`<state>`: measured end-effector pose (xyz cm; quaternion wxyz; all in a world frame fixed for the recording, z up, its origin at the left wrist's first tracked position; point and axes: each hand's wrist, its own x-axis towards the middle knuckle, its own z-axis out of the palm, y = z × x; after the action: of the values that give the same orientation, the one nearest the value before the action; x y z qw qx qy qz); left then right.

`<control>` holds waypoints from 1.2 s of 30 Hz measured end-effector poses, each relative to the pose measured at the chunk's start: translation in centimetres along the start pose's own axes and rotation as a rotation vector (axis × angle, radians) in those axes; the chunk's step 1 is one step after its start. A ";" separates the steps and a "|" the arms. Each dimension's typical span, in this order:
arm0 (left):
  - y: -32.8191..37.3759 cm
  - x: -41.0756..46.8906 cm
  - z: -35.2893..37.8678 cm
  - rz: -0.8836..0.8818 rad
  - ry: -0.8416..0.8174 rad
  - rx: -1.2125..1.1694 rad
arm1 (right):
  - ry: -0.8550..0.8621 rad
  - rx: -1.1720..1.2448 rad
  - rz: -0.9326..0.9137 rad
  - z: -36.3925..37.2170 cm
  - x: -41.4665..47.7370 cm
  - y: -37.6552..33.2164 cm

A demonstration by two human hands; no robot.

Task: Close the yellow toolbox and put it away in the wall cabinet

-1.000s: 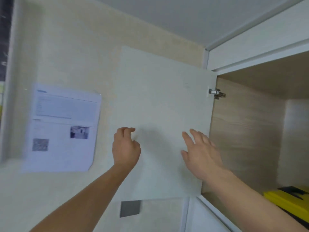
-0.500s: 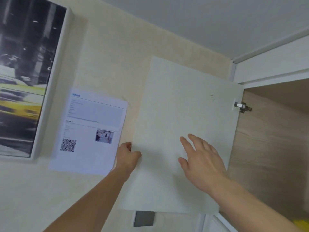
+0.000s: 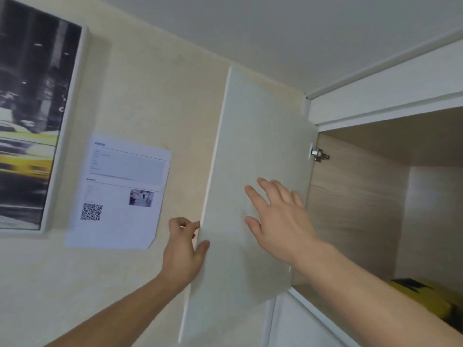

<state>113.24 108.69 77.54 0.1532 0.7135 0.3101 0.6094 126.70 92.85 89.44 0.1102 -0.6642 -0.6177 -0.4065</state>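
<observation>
The wall cabinet (image 3: 355,204) stands open at the right, its inside lined in pale wood. The yellow toolbox (image 3: 426,295) with a black handle lies on the cabinet's bottom shelf, partly hidden behind my right forearm. The pale cabinet door (image 3: 250,136) hangs part-way swung out from the wall. My left hand (image 3: 181,249) grips the door's free left edge, thumb on the front and fingers behind. My right hand (image 3: 278,219) is spread with fingers apart in front of the door's face; contact cannot be told.
A printed sheet with a QR code (image 3: 120,191) is stuck on the beige wall left of the door. A framed picture (image 3: 32,126) hangs at the far left. A metal hinge (image 3: 318,154) joins door and cabinet. The ceiling is close above.
The door has swung away from the wall toward the cabinet opening. My left hand moved from the door's face to grip its left edge. The toolbox is back in view.
</observation>
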 end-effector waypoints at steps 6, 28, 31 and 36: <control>8.3 -6.8 2.0 0.329 -0.051 -0.120 | 0.116 -0.158 -0.083 -5.1 -3.0 1.8; 21.1 -7.3 28.4 1.326 -0.387 -0.004 | -0.406 -0.835 0.012 -7.0 -13.8 25.1; 22.6 -7.5 31.1 1.334 -0.373 0.068 | -0.429 -0.867 0.029 -6.4 -14.4 27.5; 23.4 -7.8 33.9 1.316 -0.376 0.060 | -0.431 -0.923 0.038 -5.5 -14.6 29.6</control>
<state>151.40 91.38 78.32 -0.2176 0.8509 -0.2033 0.4328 152.82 72.32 93.62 -0.3175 -0.7234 -0.3704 -0.4886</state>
